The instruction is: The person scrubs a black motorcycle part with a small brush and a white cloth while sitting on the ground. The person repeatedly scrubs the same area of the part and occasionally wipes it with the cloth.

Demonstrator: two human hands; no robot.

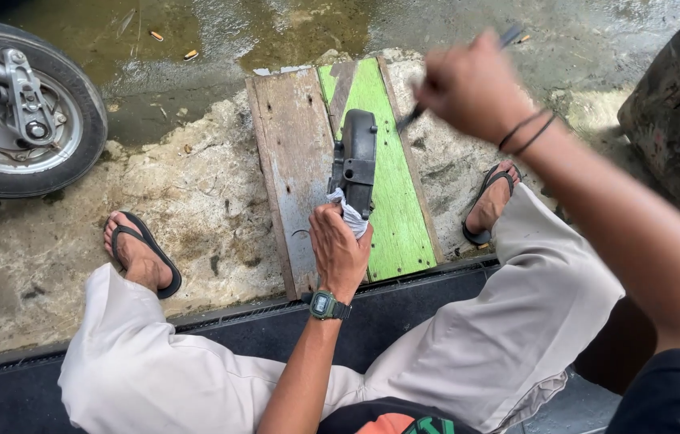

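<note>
Wet, cracked concrete floor (195,193), perhaps puddled; daylight; motorcycle wheel (18,112) nearby.

One small screen, no boxes or signs

A green wristwatch (324,305) sat on the left wrist, and its little square screen looked grey-green inside a dark frame.

You are working in soft, even daylight with no hard shadows; only faint shade sits under the black rubber motorcycle tyre (74,112) at nine o'clock and beneath your legs. At twelve o'clock the wet greenish concrete ground (275,32) gives off a pale sheen. Your raised right hand (472,84) at one o'clock is smeared with motion blur, while your left hand (340,253) at centre stays sharp, and the wide lens bends the edges.
</note>
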